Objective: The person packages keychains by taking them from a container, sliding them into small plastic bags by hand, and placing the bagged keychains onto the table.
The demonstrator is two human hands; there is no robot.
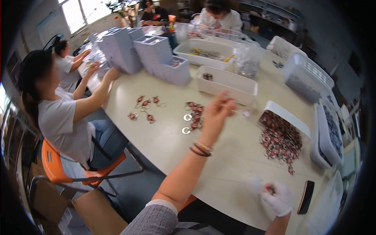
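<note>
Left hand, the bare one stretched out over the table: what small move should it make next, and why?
Probably bring the left hand in toward the gloved right hand. They are well apart, and the right seems to have something small and reddish at its fingers, too blurred to name; two hands close together would likely work it more easily.

Left grip (218, 111) extended forward

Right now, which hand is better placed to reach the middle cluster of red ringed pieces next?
Probably the left hand: it appears close to that middle cluster, while the gloved right hand is farther off, nearer the phone.
</note>
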